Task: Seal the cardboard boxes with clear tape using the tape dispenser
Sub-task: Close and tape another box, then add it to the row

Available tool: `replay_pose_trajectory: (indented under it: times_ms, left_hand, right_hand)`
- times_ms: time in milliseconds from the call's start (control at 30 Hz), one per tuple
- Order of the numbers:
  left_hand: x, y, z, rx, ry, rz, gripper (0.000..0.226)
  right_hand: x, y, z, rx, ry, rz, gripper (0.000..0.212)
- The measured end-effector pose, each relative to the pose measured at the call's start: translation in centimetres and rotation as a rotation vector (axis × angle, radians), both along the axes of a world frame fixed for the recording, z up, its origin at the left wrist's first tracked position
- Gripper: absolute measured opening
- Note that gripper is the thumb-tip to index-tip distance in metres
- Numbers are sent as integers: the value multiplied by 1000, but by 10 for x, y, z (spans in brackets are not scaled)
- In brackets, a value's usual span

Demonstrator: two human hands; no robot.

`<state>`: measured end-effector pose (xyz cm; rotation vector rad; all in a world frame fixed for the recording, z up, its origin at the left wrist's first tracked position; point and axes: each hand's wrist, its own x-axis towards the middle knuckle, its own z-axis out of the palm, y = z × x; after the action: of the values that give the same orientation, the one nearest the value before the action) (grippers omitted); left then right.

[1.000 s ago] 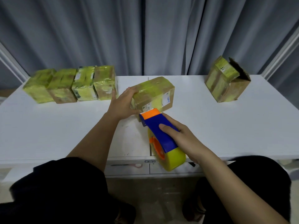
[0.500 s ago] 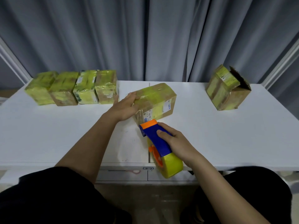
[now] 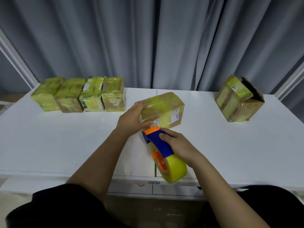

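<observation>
Currently mid-seal on the box (image 3: 162,109): left hand (image 3: 131,120) is wrapped over its near-left end, fingers on top and thumb on the front face, holding it down on the table (image 3: 49,142). Right hand (image 3: 179,145) grips the dispenser (image 3: 160,145) by its blue handle, orange nose just beside the box's lower front edge, right under the left thumb; can't tell if tape is stuck on yet. Next move, I think: plant the nose on the front face and pull over the top, left hand clear of the path. Four taped boxes (image 3: 79,94) sit far left of the left hand; an open box (image 3: 238,99) far right of the right hand.
</observation>
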<state>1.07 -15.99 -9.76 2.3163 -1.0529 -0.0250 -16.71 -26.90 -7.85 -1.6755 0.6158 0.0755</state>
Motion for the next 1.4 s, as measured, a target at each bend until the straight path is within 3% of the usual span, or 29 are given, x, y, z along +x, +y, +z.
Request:
replay_pose_trajectory:
  times_ms: [100,200,300,433,600,667,800,933,1167,1400]
  left_hand:
    - [-3,-1,-3,29,-97,65,67]
    - [-11,-3,-3,138,-350,161,59]
    - [-24,-4,-7,236,-593,324,69]
    - [-33,-4,-12,262,-674,444,81]
    - [-23,-15,11,378,-490,416,80]
    - [-14,-15,11,320,-390,379,70]
    - [0,-12,6,134,-21,174,54]
    - [2,-20,7,287,-17,127,49]
    - [-3,-20,4,248,59,178,46]
    - [-9,-21,10,240,102,200,46]
  right_hand:
    - [-3,-10,2,-149,38,48,44]
    - [-6,-23,11,-266,82,97,45]
    - [-7,-33,18,-383,132,138,44]
    - [-3,-44,22,-509,193,203,49]
    - [3,-53,28,-638,195,207,53]
    - [4,-58,29,-703,208,214,57]
    - [12,-65,35,-756,272,252,60]
    - [28,-61,37,-834,384,319,56]
    - [49,-41,41,-1125,459,401,46]
    - [63,-22,43,-1422,445,347,31]
